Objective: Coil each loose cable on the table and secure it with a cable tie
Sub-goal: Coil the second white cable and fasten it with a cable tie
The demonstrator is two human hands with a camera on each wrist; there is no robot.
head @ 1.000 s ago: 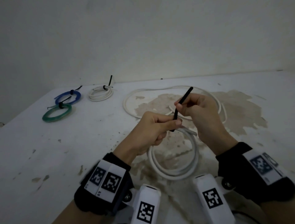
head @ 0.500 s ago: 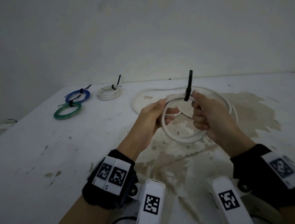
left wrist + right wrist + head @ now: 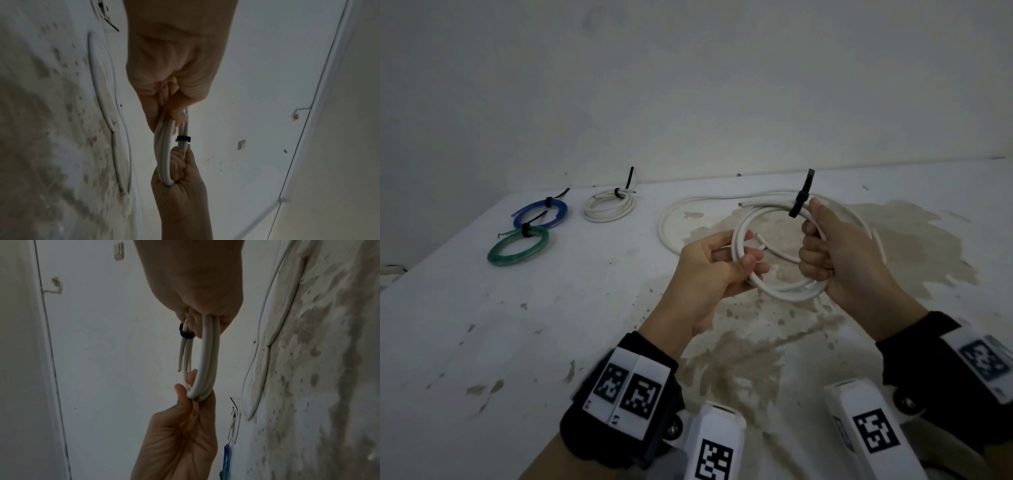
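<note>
We hold the white coil (image 3: 777, 287) above the bench (image 3: 551, 325), left hand (image 3: 709, 270) pinching one side, right hand (image 3: 835, 260) closed round the other by its black tie (image 3: 800, 202). Three tied coils (image 3: 609, 207) lie finished; one loose white cable (image 3: 667, 222) remains.

Head cam: above and behind both wrists, tilted down over the table (image 3: 482, 342) toward the back wall. Landmark: white coil (image 3: 784, 294), held above the table. Left wrist cam close on the coil (image 3: 164, 155) from its left; right wrist cam close on it (image 3: 207, 356) from its right. All three views share it.
</note>
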